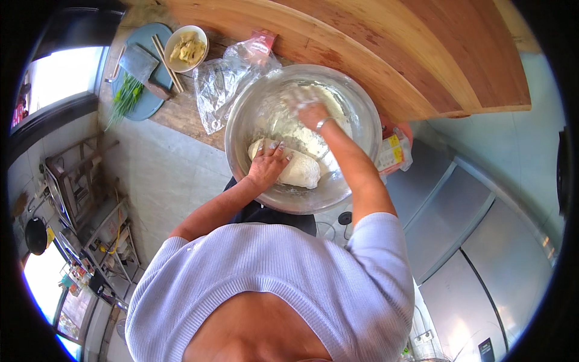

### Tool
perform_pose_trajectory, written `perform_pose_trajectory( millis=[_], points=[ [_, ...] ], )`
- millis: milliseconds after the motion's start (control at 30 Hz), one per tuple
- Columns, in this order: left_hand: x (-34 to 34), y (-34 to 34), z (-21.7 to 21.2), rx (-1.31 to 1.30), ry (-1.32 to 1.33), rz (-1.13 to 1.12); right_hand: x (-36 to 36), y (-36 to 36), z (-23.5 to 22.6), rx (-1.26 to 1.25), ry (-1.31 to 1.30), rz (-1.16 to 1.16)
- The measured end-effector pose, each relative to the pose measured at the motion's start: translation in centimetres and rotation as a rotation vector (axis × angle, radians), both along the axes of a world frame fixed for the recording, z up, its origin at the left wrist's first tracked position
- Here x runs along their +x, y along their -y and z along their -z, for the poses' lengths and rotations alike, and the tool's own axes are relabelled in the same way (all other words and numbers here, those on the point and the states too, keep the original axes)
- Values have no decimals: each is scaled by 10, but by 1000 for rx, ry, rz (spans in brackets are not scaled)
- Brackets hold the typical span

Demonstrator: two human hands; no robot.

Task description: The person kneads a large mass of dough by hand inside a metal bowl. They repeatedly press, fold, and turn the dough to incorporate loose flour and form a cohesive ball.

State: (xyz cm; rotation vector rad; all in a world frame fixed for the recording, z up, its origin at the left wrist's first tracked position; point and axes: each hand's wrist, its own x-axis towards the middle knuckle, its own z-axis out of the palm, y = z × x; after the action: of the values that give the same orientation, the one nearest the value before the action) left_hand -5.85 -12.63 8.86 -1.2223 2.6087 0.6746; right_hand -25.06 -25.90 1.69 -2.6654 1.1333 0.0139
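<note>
Lilac sweater (271,259) fills the frame's lower middle. At centre, inside the bowl (365,133), dough (303,172) lies under the left hand (267,167), its fingers spread; the right hand (313,114), blurred, is by the flour (310,142) farther up, its grip impossible to tell.

Left hand (269,167) palm-down, right hand (311,111) ahead
</note>
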Motion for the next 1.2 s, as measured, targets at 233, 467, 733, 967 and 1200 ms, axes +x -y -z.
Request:
perform_pose_trajectory(
  millis=[233, 467, 733, 967, 1200],
  points=[
    [0, 34, -7, 229, 41, -7, -17, -135, -42, 153, -228, 766],
    [-24, 118, 26, 281, -118, -380, -2, -218, -55, 738, 778, 1628],
    [-31, 119, 12, 49, -109, -58, 1, -193, -26, 1437, 1823, 1960],
    [-35, 125, 32, 97, -30, -223, -2, -103, -44, 1020, 1654, 1935],
    [-45, 141, 36, 196, -154, -451, -51, -136, -22, 518, 23, 1328]
  ],
)
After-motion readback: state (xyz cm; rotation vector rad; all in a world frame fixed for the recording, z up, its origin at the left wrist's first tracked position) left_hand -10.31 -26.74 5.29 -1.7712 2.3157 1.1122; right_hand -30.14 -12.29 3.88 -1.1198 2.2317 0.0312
